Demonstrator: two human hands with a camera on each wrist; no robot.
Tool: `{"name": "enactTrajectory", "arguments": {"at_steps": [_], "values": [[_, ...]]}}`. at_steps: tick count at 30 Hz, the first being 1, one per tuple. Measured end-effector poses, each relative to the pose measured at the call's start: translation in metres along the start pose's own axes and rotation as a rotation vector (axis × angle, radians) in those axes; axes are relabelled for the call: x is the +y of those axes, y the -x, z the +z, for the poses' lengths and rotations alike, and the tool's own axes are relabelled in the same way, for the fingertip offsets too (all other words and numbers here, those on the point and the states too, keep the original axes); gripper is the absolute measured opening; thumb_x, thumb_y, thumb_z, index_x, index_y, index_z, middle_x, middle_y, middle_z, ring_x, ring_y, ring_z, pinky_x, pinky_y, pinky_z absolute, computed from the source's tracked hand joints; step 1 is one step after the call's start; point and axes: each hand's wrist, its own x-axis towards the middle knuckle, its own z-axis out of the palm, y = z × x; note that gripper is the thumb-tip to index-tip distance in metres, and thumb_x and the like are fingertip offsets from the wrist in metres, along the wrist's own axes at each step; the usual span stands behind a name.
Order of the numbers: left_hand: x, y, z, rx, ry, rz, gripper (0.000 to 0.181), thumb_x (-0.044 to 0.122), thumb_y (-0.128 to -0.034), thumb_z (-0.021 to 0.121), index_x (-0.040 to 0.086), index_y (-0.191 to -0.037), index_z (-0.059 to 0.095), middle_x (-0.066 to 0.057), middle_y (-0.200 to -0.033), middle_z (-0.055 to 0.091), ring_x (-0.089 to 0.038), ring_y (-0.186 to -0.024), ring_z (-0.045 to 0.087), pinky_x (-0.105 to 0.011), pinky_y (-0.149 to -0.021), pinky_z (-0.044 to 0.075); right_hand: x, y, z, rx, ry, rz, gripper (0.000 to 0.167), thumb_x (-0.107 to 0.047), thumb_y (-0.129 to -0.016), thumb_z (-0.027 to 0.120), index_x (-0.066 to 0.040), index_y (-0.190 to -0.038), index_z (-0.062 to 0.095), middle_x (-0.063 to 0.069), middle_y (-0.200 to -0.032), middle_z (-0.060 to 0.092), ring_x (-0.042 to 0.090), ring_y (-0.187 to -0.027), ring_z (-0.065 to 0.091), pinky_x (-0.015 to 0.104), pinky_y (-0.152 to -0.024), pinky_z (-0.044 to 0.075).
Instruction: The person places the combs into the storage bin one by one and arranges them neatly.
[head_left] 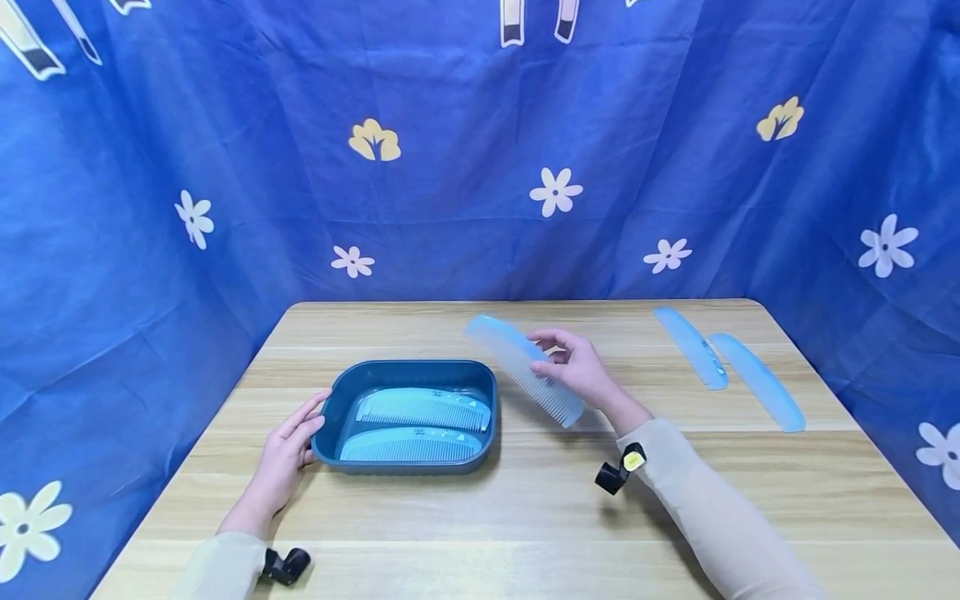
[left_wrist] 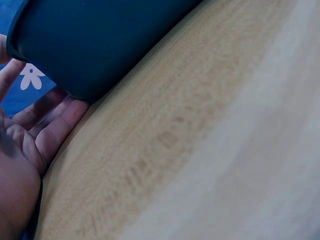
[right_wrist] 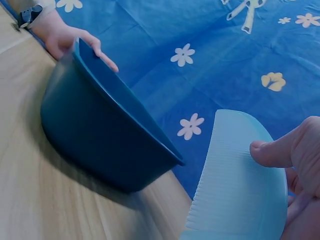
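The comb in hand [head_left: 517,360] is up off the table, tilted, just beside the basin's right end. The right hand [head_left: 576,367] pinches it, thumb on the face by the spine, fingers behind, so the teeth are free (a sensible hold, since teeth like those would probably catch on things). Over the basin [head_left: 405,468], I'd judge, it needs enough height to clear the rim, then a turn until it lies lengthwise.

Inside, the far comb [head_left: 423,408] and the near comb [head_left: 412,446] lie side by side, teeth toward the person; matching that direction should make for a neat row. Lowering it gently beats dropping it, to my mind.

The left hand [head_left: 288,446] has its fingers spread loosely against the basin's left end, which ought to steady it if the rim gets bumped. Farther right on the table [head_left: 450,533], well apart from the basin, lie two more combs, the left one [head_left: 690,346] and the right one [head_left: 759,383].
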Motion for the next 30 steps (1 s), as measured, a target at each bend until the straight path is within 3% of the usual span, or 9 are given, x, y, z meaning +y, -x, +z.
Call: {"name": "enactTrajectory", "arguments": {"at_steps": [4,7,17,30], "values": [[0.000,0.001,0.000,0.001,-0.001,-0.003,0.047,0.025,-0.0972,0.050,0.017,-0.142,0.039,0.000,-0.111,0.056,-0.007,-0.087,0.062,-0.023,-0.067,0.052,0.016,-0.005,0.007,-0.023,0.007,-0.018,0.037,0.001,-0.082,0.068,0.004,-0.118,0.058,0.015,-0.101,0.060,0.022,-0.085,0.058,0.026,-0.069,0.050],[0.000,0.002,0.000,0.004,-0.001,-0.005,0.047,0.025,-0.0972,0.050,0.016,-0.142,0.040,-0.001,-0.110,0.056,-0.007,-0.086,0.062,-0.023,-0.066,0.052,0.023,-0.008,0.011,-0.030,0.001,0.011,0.039,-0.003,-0.082,0.070,0.000,-0.119,0.059,0.012,-0.101,0.060,0.021,-0.079,0.059,0.028,-0.067,0.051],[0.002,0.002,0.001,0.004,0.016,0.004,0.046,0.023,-0.0971,0.051,0.015,-0.142,0.041,0.003,-0.110,0.061,-0.008,-0.083,0.064,-0.024,-0.065,0.053,-0.007,-0.008,0.024,-0.072,-0.014,-0.007,0.037,0.005,-0.082,0.066,0.008,-0.118,0.056,0.023,-0.102,0.058,0.032,-0.080,0.058,0.027,-0.067,0.050],[0.002,0.001,0.001,0.010,0.005,0.004,0.046,0.024,-0.0971,0.051,0.015,-0.141,0.041,0.002,-0.108,0.060,-0.007,-0.083,0.063,-0.023,-0.063,0.052,-0.002,-0.021,0.044,-0.094,0.012,-0.057,0.037,-0.008,-0.083,0.070,-0.005,-0.119,0.061,0.009,-0.101,0.061,0.020,-0.078,0.060,0.032,-0.070,0.051]]}}
